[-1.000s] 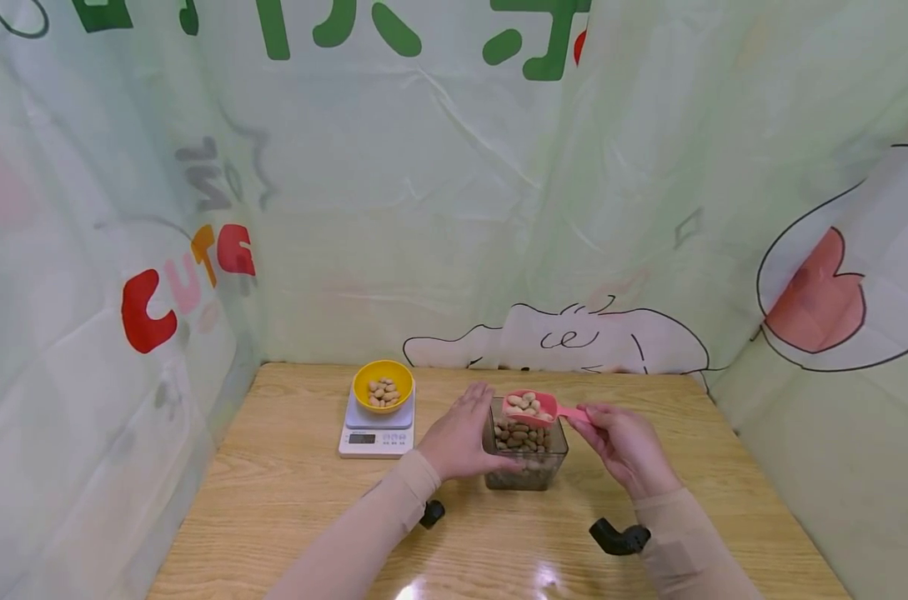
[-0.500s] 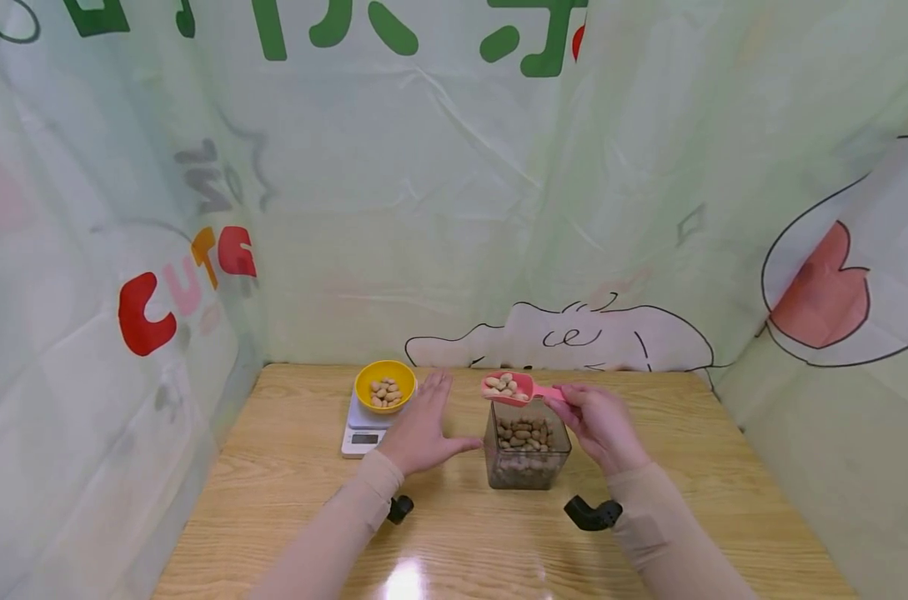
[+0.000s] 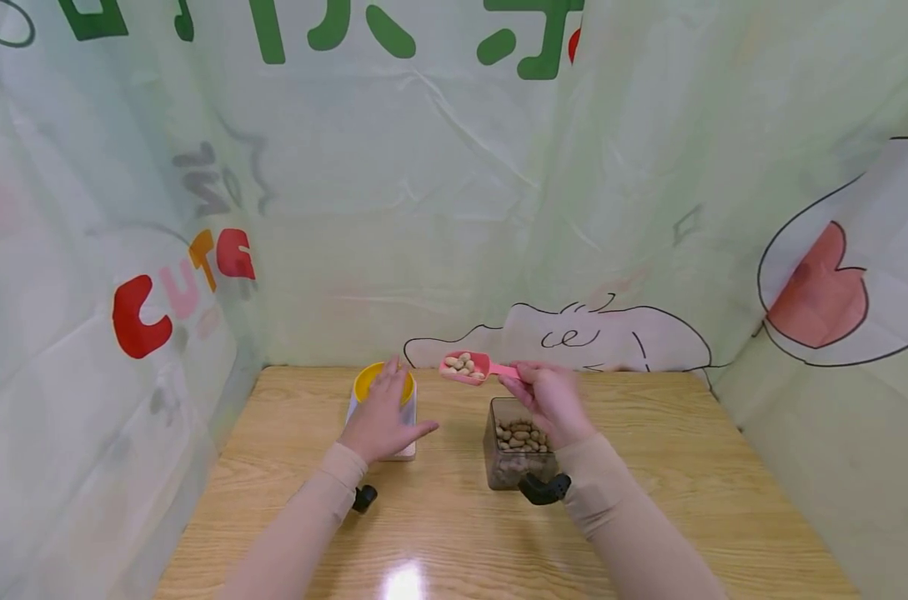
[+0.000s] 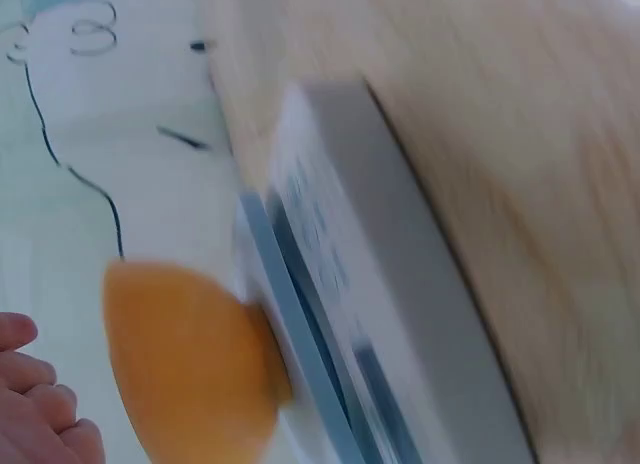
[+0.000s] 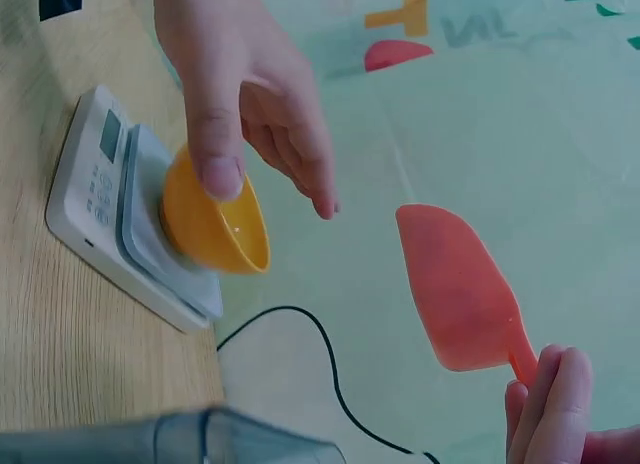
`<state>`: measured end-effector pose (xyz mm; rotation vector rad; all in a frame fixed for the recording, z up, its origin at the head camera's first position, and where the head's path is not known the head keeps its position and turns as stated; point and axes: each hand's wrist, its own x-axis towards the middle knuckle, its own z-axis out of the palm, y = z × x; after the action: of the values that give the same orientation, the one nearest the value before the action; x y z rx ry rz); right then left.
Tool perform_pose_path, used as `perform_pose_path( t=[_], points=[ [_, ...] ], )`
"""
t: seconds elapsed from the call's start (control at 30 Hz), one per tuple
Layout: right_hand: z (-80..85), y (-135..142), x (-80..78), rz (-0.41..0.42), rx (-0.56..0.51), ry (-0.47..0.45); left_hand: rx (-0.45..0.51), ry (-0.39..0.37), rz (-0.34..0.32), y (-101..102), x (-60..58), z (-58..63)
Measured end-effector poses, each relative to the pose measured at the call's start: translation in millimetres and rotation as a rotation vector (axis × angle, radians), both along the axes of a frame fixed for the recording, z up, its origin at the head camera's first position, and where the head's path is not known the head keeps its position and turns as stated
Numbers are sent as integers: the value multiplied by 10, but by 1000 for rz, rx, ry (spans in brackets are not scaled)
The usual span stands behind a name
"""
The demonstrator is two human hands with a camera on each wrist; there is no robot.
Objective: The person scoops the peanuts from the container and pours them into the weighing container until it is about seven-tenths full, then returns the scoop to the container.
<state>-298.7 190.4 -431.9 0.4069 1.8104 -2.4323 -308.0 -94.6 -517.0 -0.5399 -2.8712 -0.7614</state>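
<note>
My right hand pinches the handle of a pink scoop, which carries several peanuts above the table. In the right wrist view the underside of the scoop faces the camera. My left hand hovers over the yellow bowl with its fingers extended and thumb spread, hiding most of the bowl's inside. That bowl sits on a white kitchen scale. Below and behind the right hand stands a clear square container with many peanuts in it, partly covered by the wrist.
The wooden table carries the scale at the left and the container near the middle. A printed cloth curtain encloses the back and both sides. A black wrist mount sticks out beside the right wrist.
My left hand has left the container's side and moved left over the bowl. The right hand has raised the loaded scoop and carried it left, off the container.
</note>
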Motion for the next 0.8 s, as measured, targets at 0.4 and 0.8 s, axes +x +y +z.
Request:
perform_pose_path(
  t=[0.4, 0.8],
  points=[
    [-71, -390, -151, -25, -15, -1, -2, -87, 94, -448, -207, -92],
    [-177, -677, -185, -22, 70, 27, 7, -170, 127, -633, -318, -206]
  ],
)
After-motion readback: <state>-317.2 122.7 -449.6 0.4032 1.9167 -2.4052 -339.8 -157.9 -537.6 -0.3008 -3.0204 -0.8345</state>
